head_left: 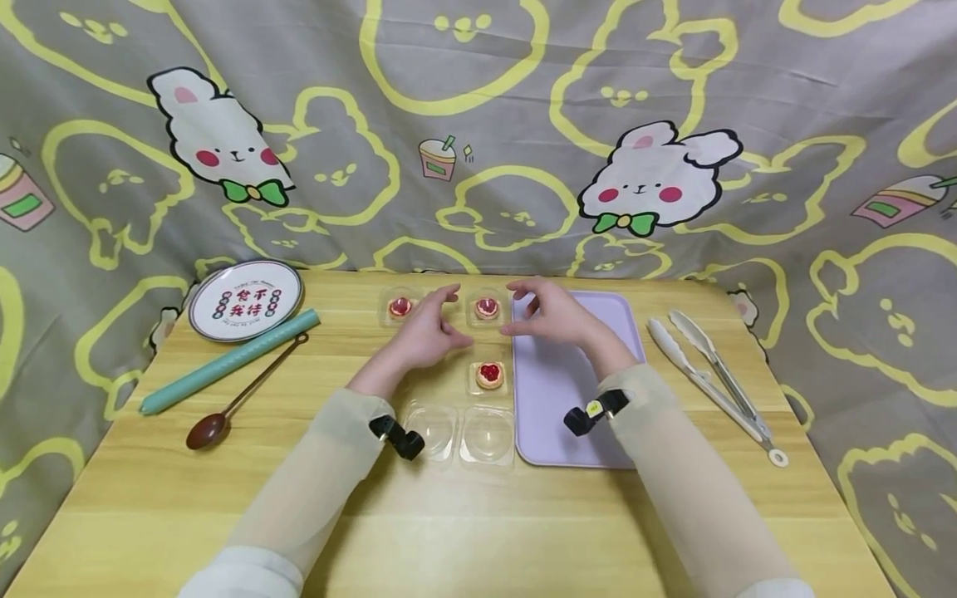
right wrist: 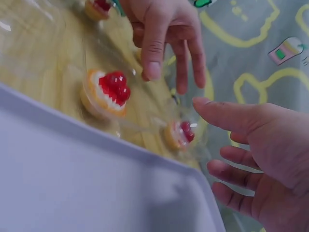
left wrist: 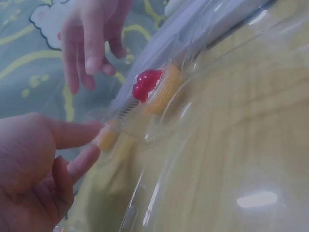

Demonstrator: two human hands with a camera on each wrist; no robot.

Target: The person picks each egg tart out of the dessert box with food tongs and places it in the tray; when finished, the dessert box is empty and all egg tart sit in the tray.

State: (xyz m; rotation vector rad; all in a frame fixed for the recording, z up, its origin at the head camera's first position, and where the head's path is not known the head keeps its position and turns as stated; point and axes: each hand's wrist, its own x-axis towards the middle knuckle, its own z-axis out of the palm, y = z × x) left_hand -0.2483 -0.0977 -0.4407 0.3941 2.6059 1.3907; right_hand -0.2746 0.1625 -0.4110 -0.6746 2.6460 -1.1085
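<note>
My left hand reaches over the middle of the table, thumb and fingers apart and nothing between them. Opposite it, my right hand hovers by the far end of a lilac tray, fingers loosely spread. Between the two hands lies a small red-topped tart in a clear plastic container. A second tart sits in its container beyond the left hand's fingers. Nearer me is a third tart, whose glossy red fruit and cream edge show in the right wrist view.
Clear containers without tarts lie in front. At left are a patterned plate, a teal rod and a brown spoon. Tongs lie right of the tray. A printed curtain hangs behind the table.
</note>
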